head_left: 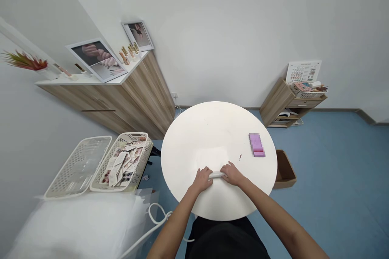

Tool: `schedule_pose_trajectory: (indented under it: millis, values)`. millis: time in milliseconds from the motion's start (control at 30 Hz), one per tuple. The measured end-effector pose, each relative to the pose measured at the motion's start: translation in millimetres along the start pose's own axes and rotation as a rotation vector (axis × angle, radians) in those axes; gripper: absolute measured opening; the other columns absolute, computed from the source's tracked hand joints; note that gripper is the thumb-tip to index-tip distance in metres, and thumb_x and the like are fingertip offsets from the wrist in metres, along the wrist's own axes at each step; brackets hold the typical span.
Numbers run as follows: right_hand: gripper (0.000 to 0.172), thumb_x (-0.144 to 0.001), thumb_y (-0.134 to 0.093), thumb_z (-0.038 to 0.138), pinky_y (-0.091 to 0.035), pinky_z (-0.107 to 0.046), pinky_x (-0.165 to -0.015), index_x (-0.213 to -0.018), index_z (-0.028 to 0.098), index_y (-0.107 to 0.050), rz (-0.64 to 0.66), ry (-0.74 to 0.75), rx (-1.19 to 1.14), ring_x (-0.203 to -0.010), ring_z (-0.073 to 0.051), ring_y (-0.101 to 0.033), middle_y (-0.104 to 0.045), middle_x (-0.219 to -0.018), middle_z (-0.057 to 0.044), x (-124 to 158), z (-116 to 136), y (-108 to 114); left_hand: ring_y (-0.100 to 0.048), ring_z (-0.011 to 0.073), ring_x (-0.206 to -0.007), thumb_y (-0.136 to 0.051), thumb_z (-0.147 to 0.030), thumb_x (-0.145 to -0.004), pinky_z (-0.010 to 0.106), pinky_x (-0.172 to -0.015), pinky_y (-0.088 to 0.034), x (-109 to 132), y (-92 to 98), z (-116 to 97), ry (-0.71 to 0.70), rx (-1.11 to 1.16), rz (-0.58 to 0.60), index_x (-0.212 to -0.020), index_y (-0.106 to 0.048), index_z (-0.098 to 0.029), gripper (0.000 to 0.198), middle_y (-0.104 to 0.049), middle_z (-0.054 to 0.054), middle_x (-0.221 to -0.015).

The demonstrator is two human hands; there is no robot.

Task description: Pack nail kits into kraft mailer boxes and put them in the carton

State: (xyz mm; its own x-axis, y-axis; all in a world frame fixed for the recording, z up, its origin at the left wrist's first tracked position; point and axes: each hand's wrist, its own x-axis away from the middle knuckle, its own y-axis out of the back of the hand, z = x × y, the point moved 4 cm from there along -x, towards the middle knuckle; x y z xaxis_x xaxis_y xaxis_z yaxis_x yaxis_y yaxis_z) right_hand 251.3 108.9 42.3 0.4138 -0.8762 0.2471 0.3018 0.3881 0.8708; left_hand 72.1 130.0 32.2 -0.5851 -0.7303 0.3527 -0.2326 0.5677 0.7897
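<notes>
A slim white roll (216, 175), soft-looking like folded cloth or paper, lies crosswise over the near half of the round white table (188, 129). At its left end my left hand (203, 179) has its fingers wrapped round it. My right hand (232, 173) grips the opposite end, fingers curled over it. Only the middle stretch of the roll shows between the hands; its exact material cannot be made out. To the right on the tabletop is a purple rectangular item (257, 145), blurred into blocks. A small dark red mark (240, 156) is just beyond my right hand.
Left of the table stand a white basket of packets (148, 145) and an empty white basket (75, 166), with clear plastic bags (82, 222) nearer me. A white cable (158, 223) hangs beside my left arm. A brown box (284, 170) sits on the floor at right.
</notes>
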Motion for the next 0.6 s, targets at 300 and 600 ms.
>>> schedule_pose_trajectory:
  millis: [300, 600]
  values:
    - [0.017, -0.085, -0.060, 0.036, -0.038, -0.026, -0.074, -0.096, 0.023, -0.063, -0.071, -0.456, -0.377, -0.091, -0.020, -0.062, -0.070, -0.097, -0.002, -45.6, -28.0, 1.4, -0.062, 0.0273, -0.105, -0.045, -0.025, -0.090, 0.051, -0.107, -0.031, -12.7, 10.0, 18.1, 0.226, -0.142, -0.195, -0.121, -0.055, -0.018, 0.034, -0.070, 0.010, -0.102]
    - [0.040, -0.083, -0.062, 0.038, -0.040, -0.033, -0.085, -0.117, 0.019, -0.054, -0.273, -0.586, -0.202, -0.109, -0.027, -0.053, -0.059, -0.118, -0.011, -48.6, -33.6, -12.4, -0.018, 0.0300, -0.147, -0.046, -0.023, -0.084, 0.060, -0.116, -0.009, -6.3, -32.4, -4.8, -0.135, -0.425, -0.367, -0.149, -0.028, -0.021, 0.068, -0.027, 0.011, -0.158]
